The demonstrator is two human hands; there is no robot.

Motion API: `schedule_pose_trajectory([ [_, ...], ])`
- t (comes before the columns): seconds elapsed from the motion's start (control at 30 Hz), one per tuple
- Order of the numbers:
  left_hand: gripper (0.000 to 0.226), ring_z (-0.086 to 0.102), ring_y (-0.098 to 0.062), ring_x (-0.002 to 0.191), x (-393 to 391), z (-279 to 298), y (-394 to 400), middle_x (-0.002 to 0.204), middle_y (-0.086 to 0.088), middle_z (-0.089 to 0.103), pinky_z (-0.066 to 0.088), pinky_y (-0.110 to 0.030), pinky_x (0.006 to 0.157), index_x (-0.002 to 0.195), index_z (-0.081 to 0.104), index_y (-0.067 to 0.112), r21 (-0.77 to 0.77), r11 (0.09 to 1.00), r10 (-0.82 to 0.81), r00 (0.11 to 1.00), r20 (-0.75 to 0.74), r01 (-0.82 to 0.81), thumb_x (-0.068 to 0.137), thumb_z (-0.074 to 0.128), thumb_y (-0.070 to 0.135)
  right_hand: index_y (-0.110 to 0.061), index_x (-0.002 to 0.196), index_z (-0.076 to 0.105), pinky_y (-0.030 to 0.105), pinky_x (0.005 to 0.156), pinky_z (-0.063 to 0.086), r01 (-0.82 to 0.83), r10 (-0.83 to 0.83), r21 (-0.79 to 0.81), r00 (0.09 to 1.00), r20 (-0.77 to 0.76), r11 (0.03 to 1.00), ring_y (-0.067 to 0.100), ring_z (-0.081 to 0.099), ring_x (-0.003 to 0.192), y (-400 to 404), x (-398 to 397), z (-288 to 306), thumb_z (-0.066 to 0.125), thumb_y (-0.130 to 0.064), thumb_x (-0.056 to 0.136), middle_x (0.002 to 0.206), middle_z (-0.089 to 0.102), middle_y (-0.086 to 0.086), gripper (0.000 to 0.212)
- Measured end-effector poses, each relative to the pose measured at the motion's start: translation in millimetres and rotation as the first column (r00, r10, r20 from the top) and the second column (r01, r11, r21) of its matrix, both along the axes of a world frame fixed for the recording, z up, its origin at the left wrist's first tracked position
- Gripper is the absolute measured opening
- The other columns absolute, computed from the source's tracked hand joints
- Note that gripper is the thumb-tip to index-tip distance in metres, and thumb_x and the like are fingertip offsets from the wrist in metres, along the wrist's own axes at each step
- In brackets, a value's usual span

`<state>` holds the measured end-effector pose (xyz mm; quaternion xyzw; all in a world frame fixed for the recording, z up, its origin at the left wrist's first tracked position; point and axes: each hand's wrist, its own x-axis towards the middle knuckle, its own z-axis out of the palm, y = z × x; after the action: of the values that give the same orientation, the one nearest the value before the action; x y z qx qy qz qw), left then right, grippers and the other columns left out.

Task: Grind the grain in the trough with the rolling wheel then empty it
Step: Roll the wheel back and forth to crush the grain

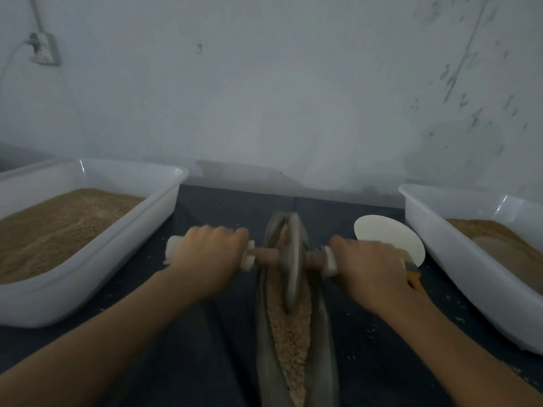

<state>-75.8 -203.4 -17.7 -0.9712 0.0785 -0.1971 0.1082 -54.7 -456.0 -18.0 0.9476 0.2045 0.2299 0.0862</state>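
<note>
A narrow grey boat-shaped trough (266, 348) runs away from me down the middle of the dark table. Tan grain (291, 342) fills its groove. A grey metal rolling wheel (291, 259) stands upright in the groove toward the far half, on a wooden axle with white handle ends. My left hand (210, 259) grips the left handle. My right hand (371, 267) grips the right handle.
A white tub (123, 230) of tan grain sits at the left, and another white tub (435, 248) with brownish grain at the right. A white disc (388, 233) and an orange-handled tool (414, 277) lie behind my right hand. A wall rises just past the table.
</note>
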Motion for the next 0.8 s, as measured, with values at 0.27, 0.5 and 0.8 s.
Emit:
schedule_pose_trajectory([
  [0.27, 0.023, 0.063, -0.021, 0.086, 11, 6, -4, 0.097, 0.003, 0.063, 0.038, -0.032, 0.064, 0.094, 0.040, 0.024, -0.039, 0.999, -0.015, 0.999, 0.041, 0.017, 0.086, 0.061, 0.029, -0.025, 0.096, 0.045, 0.032, 0.063, 0.046, 0.072, -0.072, 0.000, 0.997, -0.028, 0.997, 0.018, 0.061, 0.078, 6, 16, 1, 0.064, -0.035, 0.083, 0.091, 0.063, -0.003, 0.026],
  [0.5, 0.041, 0.043, -0.019, 0.038, -92, 5, 0, 0.051, 0.003, 0.045, 0.034, -0.028, 0.042, 0.063, 0.049, 0.021, 0.008, 0.943, -0.323, 0.911, 0.255, 0.332, 0.042, 0.084, 0.017, -0.037, 0.079, 0.022, 0.026, 0.073, 0.035, 0.120, -0.117, -0.013, 0.931, -0.345, 0.993, 0.007, 0.051, 0.088, -17, -65, -1, 0.054, -0.040, 0.088, 0.078, 0.034, -0.014, 0.033],
  [0.8, 0.022, 0.063, -0.025, 0.084, 22, 9, -1, 0.094, 0.002, 0.064, 0.036, -0.032, 0.063, 0.091, 0.041, 0.027, 0.026, 0.999, -0.038, 0.999, 0.023, 0.037, 0.082, 0.060, 0.031, -0.028, 0.086, 0.042, 0.028, 0.051, 0.035, 0.039, -0.038, 0.028, 0.999, -0.017, 0.999, 0.017, 0.059, 0.067, -2, 11, 0, 0.066, -0.038, 0.079, 0.078, 0.061, -0.005, 0.027],
])
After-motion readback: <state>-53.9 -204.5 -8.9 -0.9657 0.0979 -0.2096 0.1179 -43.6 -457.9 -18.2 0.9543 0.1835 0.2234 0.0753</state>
